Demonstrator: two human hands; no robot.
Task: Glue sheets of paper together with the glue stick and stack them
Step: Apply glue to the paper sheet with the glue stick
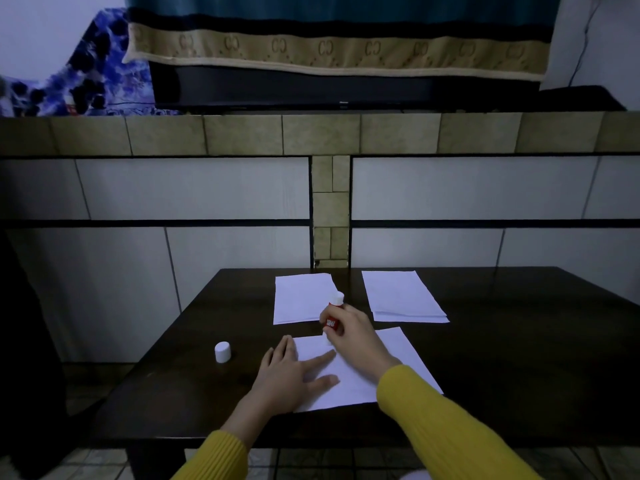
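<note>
red glue stick (pixel 331 319), white paper (pixel 394 351), seemingly dark-brown table (pixel 519 358)

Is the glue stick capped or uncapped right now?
Uncapped. The white cap stands alone on the table, left of both hands, while the right hand holds the glue stick against the nearest sheet.

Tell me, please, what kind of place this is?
Probably a room in a home: a dark wooden table stands against a tiled wall, with a patterned blanket and blue printed cloth on the ledge above.
</note>
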